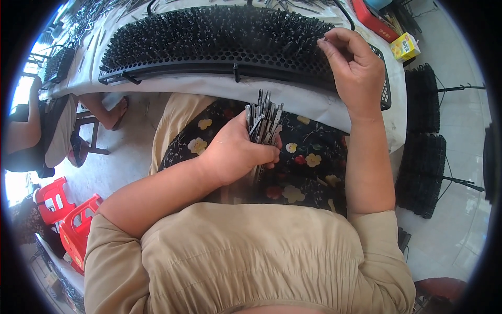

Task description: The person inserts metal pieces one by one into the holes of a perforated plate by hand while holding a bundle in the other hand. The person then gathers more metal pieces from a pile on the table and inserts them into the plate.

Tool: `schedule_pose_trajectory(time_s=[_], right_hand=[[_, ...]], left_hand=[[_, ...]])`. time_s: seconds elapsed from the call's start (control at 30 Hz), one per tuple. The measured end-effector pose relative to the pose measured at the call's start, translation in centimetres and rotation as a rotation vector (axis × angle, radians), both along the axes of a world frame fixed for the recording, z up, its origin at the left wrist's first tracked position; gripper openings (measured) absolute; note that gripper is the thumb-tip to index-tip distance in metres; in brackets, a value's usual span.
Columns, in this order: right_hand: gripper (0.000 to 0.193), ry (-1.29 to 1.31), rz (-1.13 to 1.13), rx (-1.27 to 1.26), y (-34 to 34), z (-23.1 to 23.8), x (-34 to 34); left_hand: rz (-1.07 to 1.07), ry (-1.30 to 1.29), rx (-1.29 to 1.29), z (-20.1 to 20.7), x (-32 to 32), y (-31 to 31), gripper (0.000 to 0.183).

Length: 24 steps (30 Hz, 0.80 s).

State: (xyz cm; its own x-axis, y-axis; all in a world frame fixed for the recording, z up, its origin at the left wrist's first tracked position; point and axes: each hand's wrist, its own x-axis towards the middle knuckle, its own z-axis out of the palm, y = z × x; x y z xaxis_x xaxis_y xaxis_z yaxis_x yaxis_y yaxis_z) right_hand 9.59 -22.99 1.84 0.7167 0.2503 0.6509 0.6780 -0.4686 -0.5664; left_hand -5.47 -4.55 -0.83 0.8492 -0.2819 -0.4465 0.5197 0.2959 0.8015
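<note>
My left hand (239,149) is closed round a bundle of thin dark metal strips (265,118), held upright above my lap. Their upper ends stick out past my fingers, and some show holes near the tips. My right hand (357,65) is raised over the right end of a long black perforated rack (209,70), thumb and forefinger pinched together. Whatever is between those fingertips, if anything, is too small to make out. Many similar dark pieces (209,39) stand upright in the rack's holes, while bare holes show along its front and right end.
The rack stands on a white-covered table (319,107). At its far right are a red box (374,21) and a yellow carton (404,47). More filled black racks (421,172) stand on the right. Red stools (78,225) and another person (31,123) are at left.
</note>
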Motion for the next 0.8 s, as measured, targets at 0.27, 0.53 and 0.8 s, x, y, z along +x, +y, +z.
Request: schedule_pose_trajectory(time_s=[0.27,0.53,0.8], right_hand=[[0.01,0.106,0.207,0.003,-1.4,-0.1,0.8],[0.009,0.213,0.4,0.074,-2.4,0.0,2.0],[0.012,0.452,0.399,0.704,-1.6,-0.1,-1.4]], left_hand=[[0.018,0.011,-0.003,0.1,0.0,0.0,0.038],[0.029,-0.005,-0.014,-0.3,0.1,0.0,0.037],[0.214,-0.024,-0.073,-0.4,0.2,0.1,0.028]])
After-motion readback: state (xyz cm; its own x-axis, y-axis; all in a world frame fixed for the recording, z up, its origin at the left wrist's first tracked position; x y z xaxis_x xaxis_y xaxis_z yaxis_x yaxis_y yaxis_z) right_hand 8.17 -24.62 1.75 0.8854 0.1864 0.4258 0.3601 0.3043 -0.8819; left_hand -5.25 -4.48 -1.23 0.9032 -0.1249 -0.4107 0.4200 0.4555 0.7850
